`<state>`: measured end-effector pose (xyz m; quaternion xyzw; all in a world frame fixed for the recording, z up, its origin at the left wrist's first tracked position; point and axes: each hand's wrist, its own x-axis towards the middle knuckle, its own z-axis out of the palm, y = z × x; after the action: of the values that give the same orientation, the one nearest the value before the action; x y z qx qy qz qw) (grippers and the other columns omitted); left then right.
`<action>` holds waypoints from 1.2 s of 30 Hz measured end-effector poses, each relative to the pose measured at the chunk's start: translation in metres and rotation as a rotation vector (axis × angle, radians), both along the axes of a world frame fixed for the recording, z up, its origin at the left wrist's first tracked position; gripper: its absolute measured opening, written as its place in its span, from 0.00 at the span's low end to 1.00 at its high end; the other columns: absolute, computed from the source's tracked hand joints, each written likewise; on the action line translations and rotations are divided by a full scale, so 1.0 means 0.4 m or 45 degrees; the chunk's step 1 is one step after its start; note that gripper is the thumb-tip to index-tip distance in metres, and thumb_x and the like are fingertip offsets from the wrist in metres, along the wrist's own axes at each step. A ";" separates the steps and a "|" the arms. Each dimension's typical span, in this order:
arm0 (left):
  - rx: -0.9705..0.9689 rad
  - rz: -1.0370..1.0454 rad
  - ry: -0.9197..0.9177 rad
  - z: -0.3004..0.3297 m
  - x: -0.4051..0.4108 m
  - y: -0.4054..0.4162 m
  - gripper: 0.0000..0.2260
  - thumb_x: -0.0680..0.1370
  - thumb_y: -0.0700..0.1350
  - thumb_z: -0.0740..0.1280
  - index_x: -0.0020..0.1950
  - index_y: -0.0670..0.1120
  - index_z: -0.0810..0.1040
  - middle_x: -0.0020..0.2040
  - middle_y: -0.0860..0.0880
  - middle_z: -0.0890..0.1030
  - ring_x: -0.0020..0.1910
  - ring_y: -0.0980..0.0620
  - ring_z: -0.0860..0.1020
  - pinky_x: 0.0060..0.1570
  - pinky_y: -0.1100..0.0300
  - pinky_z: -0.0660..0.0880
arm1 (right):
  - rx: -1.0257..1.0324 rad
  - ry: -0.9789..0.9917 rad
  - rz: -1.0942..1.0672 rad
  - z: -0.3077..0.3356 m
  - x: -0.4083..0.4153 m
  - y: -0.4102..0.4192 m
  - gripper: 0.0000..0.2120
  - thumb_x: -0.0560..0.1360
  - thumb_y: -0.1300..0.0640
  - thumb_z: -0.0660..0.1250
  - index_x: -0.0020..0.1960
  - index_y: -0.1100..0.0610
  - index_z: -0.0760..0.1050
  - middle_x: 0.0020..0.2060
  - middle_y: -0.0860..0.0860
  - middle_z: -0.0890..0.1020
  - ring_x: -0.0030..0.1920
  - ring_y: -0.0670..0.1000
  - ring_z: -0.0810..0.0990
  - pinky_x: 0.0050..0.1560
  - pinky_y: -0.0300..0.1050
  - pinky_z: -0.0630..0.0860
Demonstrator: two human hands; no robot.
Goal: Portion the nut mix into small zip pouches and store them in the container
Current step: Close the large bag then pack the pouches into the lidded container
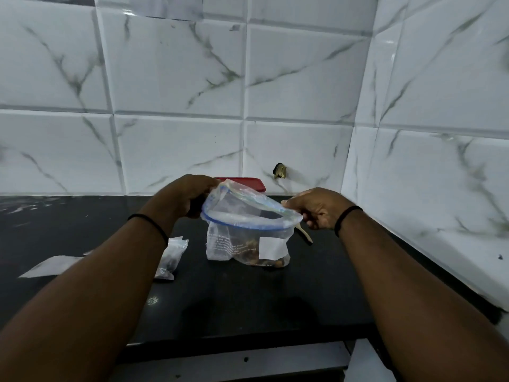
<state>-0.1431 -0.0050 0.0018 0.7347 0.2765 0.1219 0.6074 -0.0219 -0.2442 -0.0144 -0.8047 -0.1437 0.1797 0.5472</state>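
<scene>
A large clear zip bag with a blue zip rim stands on the black counter, brown nuts lying in its bottom. Its mouth is pulled wide open. My left hand grips the left side of the rim and my right hand pinches the right side. A small filled pouch lies on the counter left of the bag, partly hidden by my left forearm. A flat empty pouch lies further left. Behind the bag, the red lid of a container shows; its body is hidden.
A wooden spoon handle sticks out below my right hand, right of the bag. Marble-patterned tiled walls close the back and right side. The counter's front edge runs along the bottom, with a grey ledge below it.
</scene>
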 end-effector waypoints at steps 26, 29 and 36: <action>-0.053 -0.430 -0.225 0.038 0.013 0.005 0.09 0.75 0.33 0.69 0.39 0.44 0.75 0.34 0.46 0.79 0.30 0.52 0.77 0.31 0.61 0.76 | -0.245 -0.358 0.391 0.046 -0.035 0.063 0.09 0.69 0.60 0.79 0.46 0.60 0.81 0.30 0.49 0.80 0.22 0.40 0.73 0.21 0.32 0.67; 0.145 -0.378 -0.225 0.040 0.007 0.004 0.12 0.72 0.28 0.68 0.39 0.45 0.74 0.33 0.45 0.78 0.31 0.49 0.76 0.30 0.62 0.75 | -0.254 -0.502 0.355 0.043 -0.035 0.076 0.10 0.66 0.64 0.79 0.44 0.59 0.80 0.35 0.50 0.81 0.32 0.44 0.78 0.29 0.34 0.73; 1.018 0.038 -0.258 0.029 0.012 -0.010 0.11 0.69 0.32 0.70 0.39 0.48 0.78 0.32 0.52 0.75 0.35 0.49 0.73 0.30 0.61 0.67 | -0.621 -1.433 -0.109 0.045 -0.065 0.082 0.05 0.73 0.50 0.72 0.43 0.50 0.77 0.43 0.47 0.80 0.42 0.51 0.76 0.40 0.42 0.66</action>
<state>-0.1385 -0.0091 0.0135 0.8930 0.1566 0.3003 0.2965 -0.0477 -0.2115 0.0037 -0.8832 -0.3328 -0.2672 0.1945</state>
